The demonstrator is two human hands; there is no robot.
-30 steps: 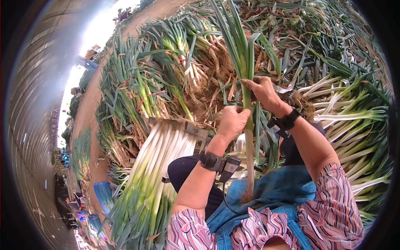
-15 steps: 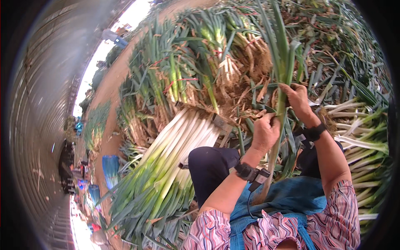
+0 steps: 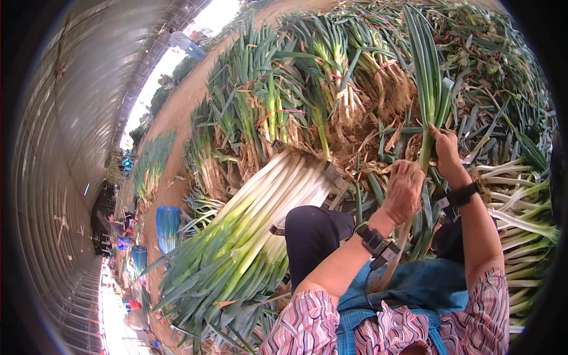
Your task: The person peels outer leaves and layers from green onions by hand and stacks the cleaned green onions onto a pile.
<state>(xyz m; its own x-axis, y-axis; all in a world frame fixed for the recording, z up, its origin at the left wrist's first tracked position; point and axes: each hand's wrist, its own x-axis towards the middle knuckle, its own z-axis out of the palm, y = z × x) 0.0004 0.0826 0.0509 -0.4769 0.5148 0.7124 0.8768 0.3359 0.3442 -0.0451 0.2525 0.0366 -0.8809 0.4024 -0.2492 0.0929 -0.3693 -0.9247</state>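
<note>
Leek [image 3: 425,149] slants up from the blue apron [image 3: 432,281], root end at the lap, likely to steady it; I see right hand [image 3: 448,152] closed round the stem, left hand [image 3: 406,188] fingers curled tight on it just below, fingertips hidden; stacked leeks [image 3: 269,198] lie parallel, presumably for neatness; count: one held, two hands, two wrist straps [image 3: 372,239]; loose leeks [image 3: 523,260] at right, too many to count.

Pretty long leek [image 3: 426,146] right of center, tilting a bit right: dark green leaves up the far end, paler brownish stalk near.
</note>
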